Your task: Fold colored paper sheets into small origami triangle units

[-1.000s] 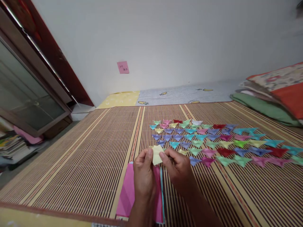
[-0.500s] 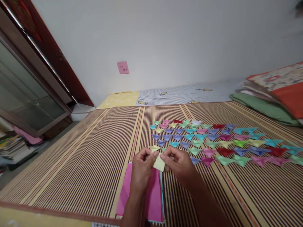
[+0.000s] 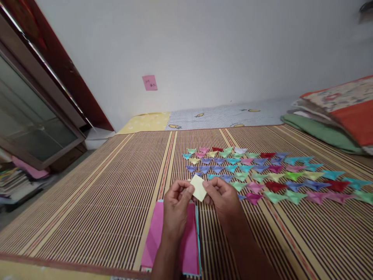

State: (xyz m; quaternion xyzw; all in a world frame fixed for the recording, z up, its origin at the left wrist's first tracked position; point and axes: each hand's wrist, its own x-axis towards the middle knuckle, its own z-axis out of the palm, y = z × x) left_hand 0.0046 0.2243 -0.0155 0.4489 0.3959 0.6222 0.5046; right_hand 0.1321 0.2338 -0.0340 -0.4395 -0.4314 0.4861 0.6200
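From where I stand, I see two hands and one small yellow paper between them. The left hand has its fingers closed on the left corner of this paper, the thumb on top. The right hand grips the corner on the other side, also with thumb and fingers. The paper is turned like a diamond, in front of the body, and it covers part of the nearest rows behind it.

Under the left wrist lies one stack of paper, with a pink sheet on top and blue at the edge. It rests on one striped mat.

Beyond and to the right, many folded paper shapes lie in rows. I count five in the farthest row. Among all, there is one white shape, one bright green shape and four red ones; the exact total I cannot tell, because some overlap. One pink note is on the wall.
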